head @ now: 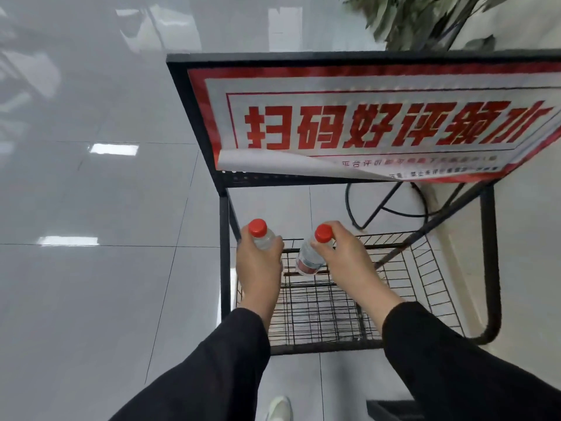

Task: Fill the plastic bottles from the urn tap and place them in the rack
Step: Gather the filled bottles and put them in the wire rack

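Over wire rack | left hand grips bottle | right hand grips second bottle

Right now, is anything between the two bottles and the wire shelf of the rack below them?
Nothing visible. The left hand and right hand each hold a red-capped bottle above the wire shelf, which looks bare under them. The sign sits higher and further back.

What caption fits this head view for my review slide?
Both hands, left hand and right hand, each hold a red-capped bottle over the wire rack below a red-lettered sign.
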The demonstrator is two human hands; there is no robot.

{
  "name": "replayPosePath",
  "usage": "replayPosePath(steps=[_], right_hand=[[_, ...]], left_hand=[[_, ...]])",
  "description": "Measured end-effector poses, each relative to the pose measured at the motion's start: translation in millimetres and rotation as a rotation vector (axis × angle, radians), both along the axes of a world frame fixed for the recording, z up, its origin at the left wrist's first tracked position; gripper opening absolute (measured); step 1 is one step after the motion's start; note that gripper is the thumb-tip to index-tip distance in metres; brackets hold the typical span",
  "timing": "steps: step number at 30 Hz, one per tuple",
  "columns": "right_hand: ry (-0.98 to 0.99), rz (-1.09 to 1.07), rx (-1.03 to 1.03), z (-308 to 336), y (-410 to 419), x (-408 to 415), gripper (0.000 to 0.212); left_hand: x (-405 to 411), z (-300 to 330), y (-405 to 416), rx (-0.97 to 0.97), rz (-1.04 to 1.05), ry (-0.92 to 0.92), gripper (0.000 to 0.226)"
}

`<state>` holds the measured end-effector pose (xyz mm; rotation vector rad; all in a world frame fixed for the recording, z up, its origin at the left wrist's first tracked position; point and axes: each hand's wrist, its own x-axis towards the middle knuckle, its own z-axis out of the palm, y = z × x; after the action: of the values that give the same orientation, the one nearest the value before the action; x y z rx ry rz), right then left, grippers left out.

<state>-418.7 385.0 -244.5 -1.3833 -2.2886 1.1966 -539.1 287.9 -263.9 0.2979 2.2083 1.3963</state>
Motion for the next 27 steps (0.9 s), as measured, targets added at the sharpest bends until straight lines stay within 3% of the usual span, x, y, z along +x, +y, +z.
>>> replayPosePath(steps=[8,21,27], right_hand=[[-0.037,0.057,-0.059,-25.1,18.9,-28.7,0.016],[-0.091,0.168,-0.079,-46.3,13.3,-56.7,0.020],[-0.109,0.180,-0.068,-36.1,9.6,-61.9,0.021]], left_hand=[[-16.6,-29.8,8.3,0.004,0.054,-0.078,0.011],[-39.6,-74.6,17.7,0.042,-0.064,-0.228,0.017],[-40.6,-63.3,13.9,0.031,-0.037,-0.246,0.057]])
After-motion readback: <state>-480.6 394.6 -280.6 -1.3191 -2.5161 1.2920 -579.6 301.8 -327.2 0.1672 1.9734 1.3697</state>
